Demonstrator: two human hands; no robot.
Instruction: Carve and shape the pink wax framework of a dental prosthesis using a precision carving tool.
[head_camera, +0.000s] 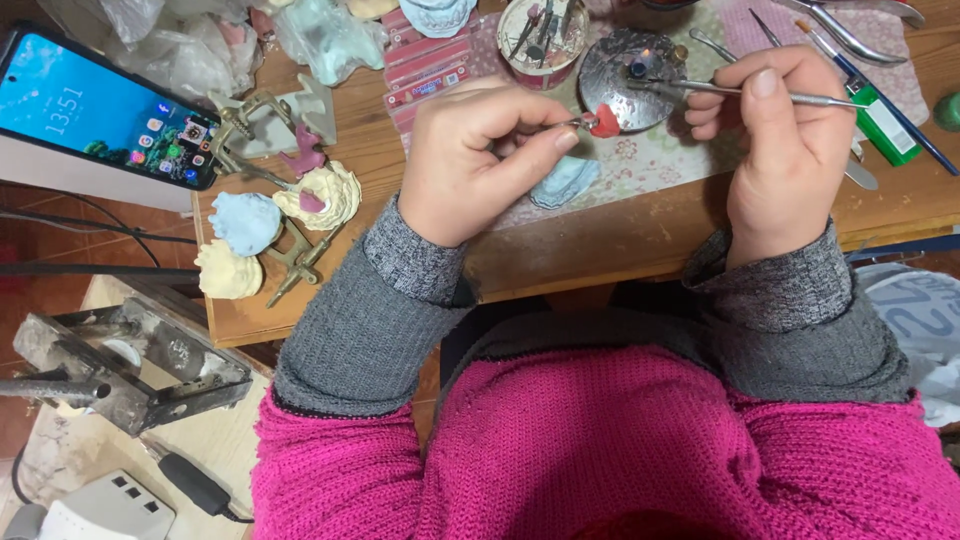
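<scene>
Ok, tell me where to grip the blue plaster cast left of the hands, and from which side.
Grip the blue plaster cast across its rounded body from above. It sits at the left end of the wooden table, with the cream cast below it and the metal articulator crowding its right.

We count two hands (480, 160), two slender metal instruments (760, 92), one red wax piece (605, 122), one round metal dish (628, 65), one smartphone (100, 110), three plaster casts at left (245, 222), and one small tin of burs (540, 35).
</scene>
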